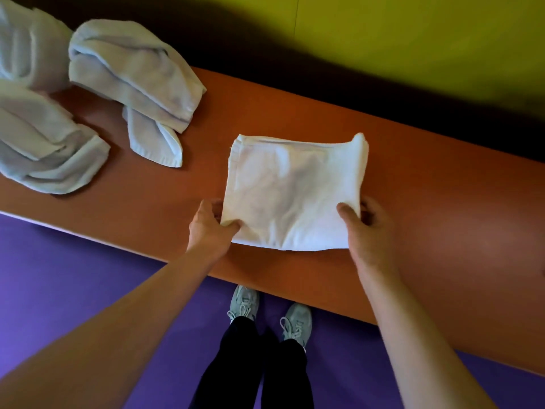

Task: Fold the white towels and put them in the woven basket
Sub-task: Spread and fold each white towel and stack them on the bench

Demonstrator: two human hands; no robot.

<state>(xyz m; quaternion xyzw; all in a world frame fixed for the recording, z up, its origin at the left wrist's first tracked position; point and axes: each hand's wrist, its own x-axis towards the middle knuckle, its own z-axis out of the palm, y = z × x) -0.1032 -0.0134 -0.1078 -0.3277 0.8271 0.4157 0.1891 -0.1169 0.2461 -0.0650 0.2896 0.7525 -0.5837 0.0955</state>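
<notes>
On table [413, 202], folded towel [295, 190], near-square.

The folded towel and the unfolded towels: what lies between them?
Head view: only bare orange table between the folded towel and the unfolded towels.

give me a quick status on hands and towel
Left hand and right hand each pinch a near corner of the folded towel. Unfolded towels wait left. Basket not in view.
</notes>
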